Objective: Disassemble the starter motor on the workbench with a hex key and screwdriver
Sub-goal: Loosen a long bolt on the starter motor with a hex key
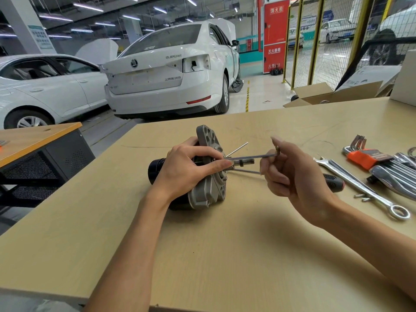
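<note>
The starter motor lies on its side in the middle of the wooden workbench, grey flange facing right, black body to the left. My left hand grips it from above, with a fingertip at the flange's centre. Two long thin bolts stick out of the flange to the right. My right hand pinches an L-shaped hex key whose long arm points at the flange. A screwdriver with a black and red handle lies behind my right hand, partly hidden.
To the right lie a combination wrench, a hex key set in an orange holder, more wrenches and two small screws. Cardboard boxes sit at the far right edge. White cars stand beyond the bench.
</note>
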Demonstrator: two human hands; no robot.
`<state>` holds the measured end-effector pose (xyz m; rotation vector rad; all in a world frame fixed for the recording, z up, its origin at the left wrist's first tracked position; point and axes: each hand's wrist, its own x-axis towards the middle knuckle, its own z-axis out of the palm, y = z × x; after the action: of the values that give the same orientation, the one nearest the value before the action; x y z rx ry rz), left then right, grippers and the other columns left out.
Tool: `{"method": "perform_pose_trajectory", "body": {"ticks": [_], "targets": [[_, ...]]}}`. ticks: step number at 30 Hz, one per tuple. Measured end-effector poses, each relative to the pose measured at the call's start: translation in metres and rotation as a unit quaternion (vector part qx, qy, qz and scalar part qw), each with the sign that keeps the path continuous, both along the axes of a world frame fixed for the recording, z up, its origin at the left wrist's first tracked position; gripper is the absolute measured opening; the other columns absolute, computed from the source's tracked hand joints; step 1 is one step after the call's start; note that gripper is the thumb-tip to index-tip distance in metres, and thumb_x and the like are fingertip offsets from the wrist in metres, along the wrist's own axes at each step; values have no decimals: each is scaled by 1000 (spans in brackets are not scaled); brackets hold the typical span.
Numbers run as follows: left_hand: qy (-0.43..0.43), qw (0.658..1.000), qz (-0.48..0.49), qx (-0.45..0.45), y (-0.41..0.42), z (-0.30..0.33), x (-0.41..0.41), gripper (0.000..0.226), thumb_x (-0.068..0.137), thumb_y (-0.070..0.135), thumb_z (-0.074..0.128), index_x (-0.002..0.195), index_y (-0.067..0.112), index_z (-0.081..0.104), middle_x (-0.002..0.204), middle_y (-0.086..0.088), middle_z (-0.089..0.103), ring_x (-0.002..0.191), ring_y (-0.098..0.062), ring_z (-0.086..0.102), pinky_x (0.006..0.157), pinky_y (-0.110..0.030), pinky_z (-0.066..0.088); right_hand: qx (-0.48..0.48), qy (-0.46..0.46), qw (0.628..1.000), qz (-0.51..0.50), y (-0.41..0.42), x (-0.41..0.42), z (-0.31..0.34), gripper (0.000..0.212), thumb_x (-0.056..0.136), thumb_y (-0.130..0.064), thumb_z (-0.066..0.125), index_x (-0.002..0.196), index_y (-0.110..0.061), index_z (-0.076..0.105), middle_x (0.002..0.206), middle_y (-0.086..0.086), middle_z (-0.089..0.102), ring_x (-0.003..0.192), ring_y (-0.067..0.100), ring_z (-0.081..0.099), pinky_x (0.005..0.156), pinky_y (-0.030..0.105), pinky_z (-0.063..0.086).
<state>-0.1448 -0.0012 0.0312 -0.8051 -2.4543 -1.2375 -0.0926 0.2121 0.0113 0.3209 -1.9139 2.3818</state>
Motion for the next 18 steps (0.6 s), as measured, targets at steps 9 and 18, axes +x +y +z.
{"method": "perform_pose_trajectory", "body": {"ticks": [9, 18], "targets": [[0, 1000, 6, 2, 1, 1, 3, 27, 66, 65, 70, 82, 45, 75, 97, 3, 64, 97, -14, 62, 86, -49, 52, 55, 68, 995, -54, -5, 4, -3, 39, 96, 2, 36, 80, -10, 70, 47, -5, 27, 44, 10, 22, 40, 17, 24], [-2, 1000, 8, 5, 2, 1, 3, 30, 68, 64, 67, 85, 42, 77, 98, 2, 64, 97, -14, 63, 86, -48, 53, 32, -9, 994, -103, -2, 0, -2, 29, 104, -16, 42, 85, -12, 64, 49, -6, 28, 44, 9, 22, 39, 18, 22]]}}
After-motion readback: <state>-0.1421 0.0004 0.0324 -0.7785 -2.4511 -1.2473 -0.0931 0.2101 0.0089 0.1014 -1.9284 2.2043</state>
